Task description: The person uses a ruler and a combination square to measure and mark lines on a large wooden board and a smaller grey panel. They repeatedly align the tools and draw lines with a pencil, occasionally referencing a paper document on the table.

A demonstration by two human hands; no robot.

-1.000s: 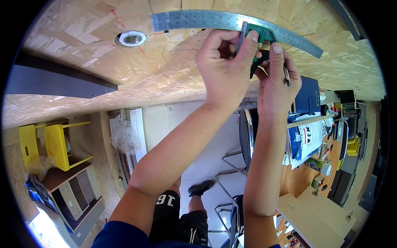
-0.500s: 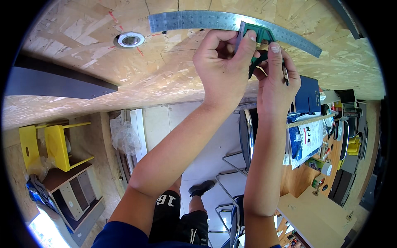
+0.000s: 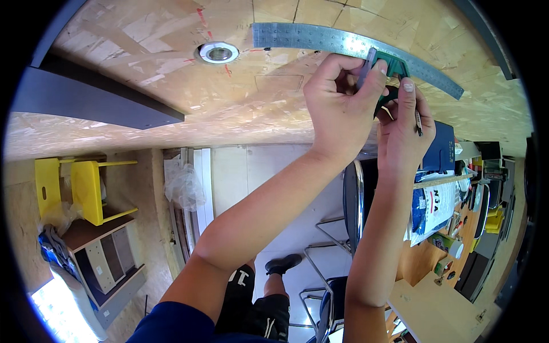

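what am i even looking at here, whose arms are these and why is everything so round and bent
The picture comes from a wide fisheye camera worn on a person's head, so you see their own two bare arms coming in from the lower edge. The lens bends straight edges toward the rim, which gives the round look.

The person is facing a chipboard panel. Against it lies a long steel ruler with a green sliding head, the kind of tool called a combination square. The left hand grips around that green head and holds it to the panel. The right hand sits just beside it, holding a thin pencil.

Also in the panel is a round metal ring fitting with red marks around it. Further off are a yellow stool and a metal-framed chair.
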